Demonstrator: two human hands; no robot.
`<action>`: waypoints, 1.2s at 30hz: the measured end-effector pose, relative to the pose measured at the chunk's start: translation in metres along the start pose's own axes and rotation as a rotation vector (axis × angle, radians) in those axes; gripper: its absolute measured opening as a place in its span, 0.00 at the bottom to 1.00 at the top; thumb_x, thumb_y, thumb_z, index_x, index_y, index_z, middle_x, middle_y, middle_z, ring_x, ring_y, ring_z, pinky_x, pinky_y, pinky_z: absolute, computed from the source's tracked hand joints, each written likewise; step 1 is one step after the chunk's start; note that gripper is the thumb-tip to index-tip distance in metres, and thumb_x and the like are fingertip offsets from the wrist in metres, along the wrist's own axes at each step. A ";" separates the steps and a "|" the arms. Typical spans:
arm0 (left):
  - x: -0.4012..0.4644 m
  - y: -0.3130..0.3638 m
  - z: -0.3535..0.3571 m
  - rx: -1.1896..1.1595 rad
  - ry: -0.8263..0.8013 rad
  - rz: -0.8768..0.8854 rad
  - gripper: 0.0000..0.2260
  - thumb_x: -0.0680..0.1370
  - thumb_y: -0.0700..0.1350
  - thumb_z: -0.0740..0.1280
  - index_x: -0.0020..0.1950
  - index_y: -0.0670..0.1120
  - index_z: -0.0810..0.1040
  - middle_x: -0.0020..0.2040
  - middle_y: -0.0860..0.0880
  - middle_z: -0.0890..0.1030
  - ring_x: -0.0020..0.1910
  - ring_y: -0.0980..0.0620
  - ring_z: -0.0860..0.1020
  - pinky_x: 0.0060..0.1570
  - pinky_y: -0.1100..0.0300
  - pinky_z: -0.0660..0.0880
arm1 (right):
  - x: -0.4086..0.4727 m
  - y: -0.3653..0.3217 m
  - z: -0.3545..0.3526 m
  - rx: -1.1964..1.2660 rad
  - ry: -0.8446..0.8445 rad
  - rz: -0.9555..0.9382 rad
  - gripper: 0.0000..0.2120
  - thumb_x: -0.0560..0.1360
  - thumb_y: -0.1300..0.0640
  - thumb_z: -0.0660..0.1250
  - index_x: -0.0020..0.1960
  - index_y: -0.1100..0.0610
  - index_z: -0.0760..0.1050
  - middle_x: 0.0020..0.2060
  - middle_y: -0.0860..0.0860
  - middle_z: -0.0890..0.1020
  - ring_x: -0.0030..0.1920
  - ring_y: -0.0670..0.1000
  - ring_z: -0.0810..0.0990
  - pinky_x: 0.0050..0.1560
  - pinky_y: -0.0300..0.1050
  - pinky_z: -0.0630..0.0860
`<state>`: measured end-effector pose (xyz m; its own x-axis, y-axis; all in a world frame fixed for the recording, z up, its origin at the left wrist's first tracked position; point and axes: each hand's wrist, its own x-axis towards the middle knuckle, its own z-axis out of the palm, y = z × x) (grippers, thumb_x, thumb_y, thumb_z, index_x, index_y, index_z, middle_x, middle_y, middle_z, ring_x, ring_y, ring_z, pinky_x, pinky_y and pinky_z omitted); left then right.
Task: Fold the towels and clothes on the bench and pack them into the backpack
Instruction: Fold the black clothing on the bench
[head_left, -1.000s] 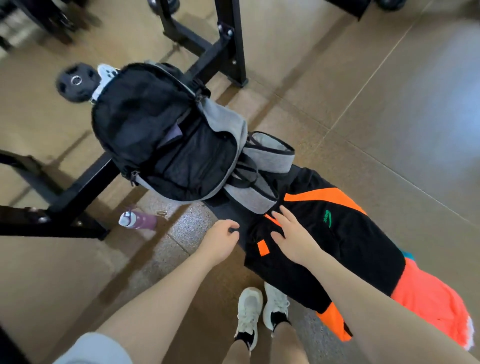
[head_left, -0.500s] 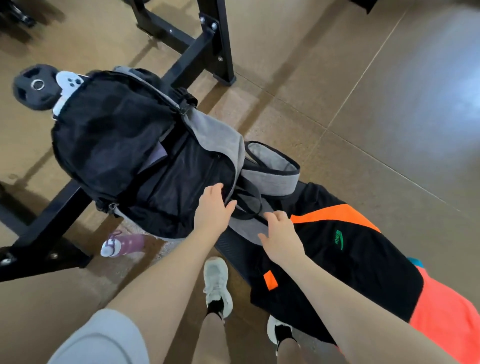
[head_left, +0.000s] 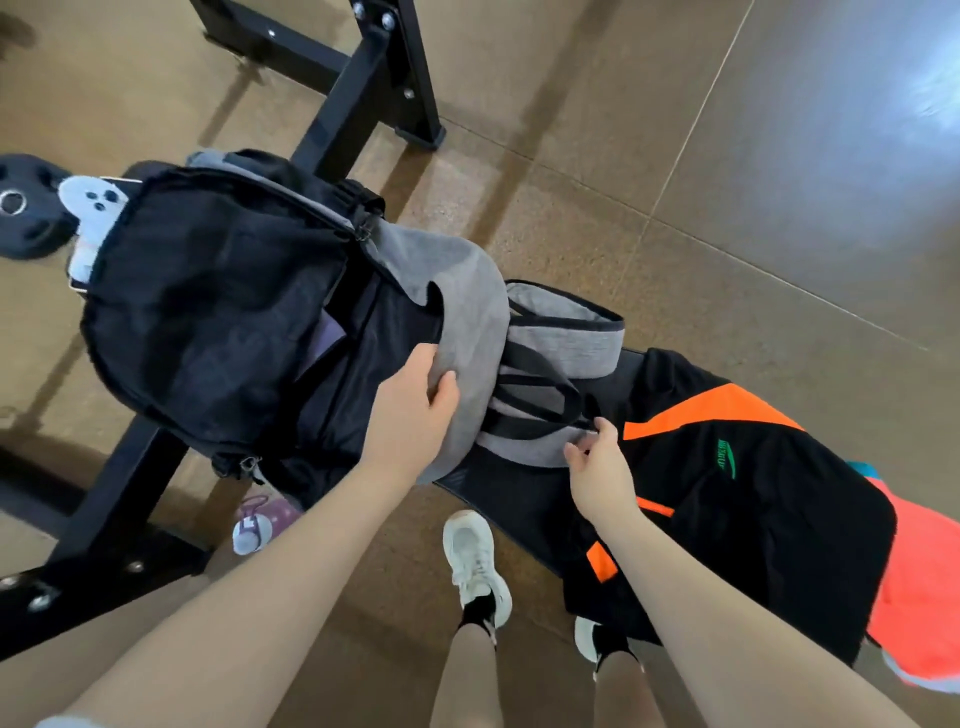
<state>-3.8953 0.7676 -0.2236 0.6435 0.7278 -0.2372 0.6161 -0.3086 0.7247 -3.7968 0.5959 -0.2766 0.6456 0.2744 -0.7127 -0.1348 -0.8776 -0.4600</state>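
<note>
Step in hand, as I judge it: readying the bag, before any folding. Nothing folded yet; clothes lie flat and loose.

Black-and-grey fabric backpack (head_left: 223, 322) lies on its side at the far end of the black padded desk (head_left: 519, 499), main compartment unzipped and gaping, dark lining showing. Grey woven front flap hangs toward the person.

Left hand (head_left: 410, 415): fingers (head_left: 444, 395) curled round the edge of the grey flap, grasping it. Right hand (head_left: 597, 467): fingers pinching at the lower grey edge of the bag, by the black webbing strap loop (head_left: 540, 395); exact contact partly hidden by the hand itself.

Black sports shorts with orange panels and a small green logo (head_left: 727, 493) are spread on the desk just beside the bag, under the right forearm. Smooth, thin synthetic, likely slippery and limp. Beyond them a coral-orange towel or garment (head_left: 919, 597) droops off the near end; which it is, cannot tell.

Next move calls for: flap drawn back so the mouth stays open, then both hands freed for the shorts. Soft bag will sag shut unless propped.

Also present: black steel rack frame (head_left: 374, 88), black weight plate (head_left: 21, 208) on the tan floor, pink drinks bottle (head_left: 262, 522) beneath the desk, white trainers (head_left: 475, 561).
</note>
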 end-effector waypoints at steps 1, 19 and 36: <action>-0.001 0.002 -0.006 -0.021 0.006 0.002 0.04 0.78 0.41 0.61 0.48 0.41 0.70 0.30 0.43 0.71 0.28 0.52 0.68 0.30 0.65 0.64 | -0.002 -0.005 0.006 0.096 -0.017 -0.034 0.21 0.79 0.63 0.58 0.71 0.60 0.61 0.62 0.54 0.73 0.64 0.55 0.72 0.61 0.46 0.69; -0.012 0.003 -0.015 -0.145 -0.050 -0.062 0.10 0.78 0.39 0.60 0.59 0.43 0.73 0.26 0.51 0.68 0.25 0.57 0.68 0.29 0.67 0.64 | 0.005 -0.040 -0.016 0.665 0.061 0.035 0.23 0.79 0.62 0.54 0.73 0.50 0.60 0.66 0.46 0.67 0.62 0.48 0.69 0.67 0.47 0.66; -0.015 0.011 -0.085 -0.666 0.051 -0.159 0.16 0.79 0.36 0.59 0.64 0.51 0.72 0.56 0.58 0.79 0.57 0.61 0.77 0.56 0.66 0.74 | -0.005 -0.143 0.068 0.618 -0.697 -0.185 0.46 0.71 0.51 0.71 0.72 0.32 0.41 0.73 0.45 0.63 0.69 0.50 0.66 0.61 0.47 0.71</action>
<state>-3.9367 0.8055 -0.1576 0.5360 0.7661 -0.3545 0.2802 0.2347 0.9308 -3.8314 0.7471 -0.2434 0.1297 0.7360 -0.6644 -0.5780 -0.4883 -0.6538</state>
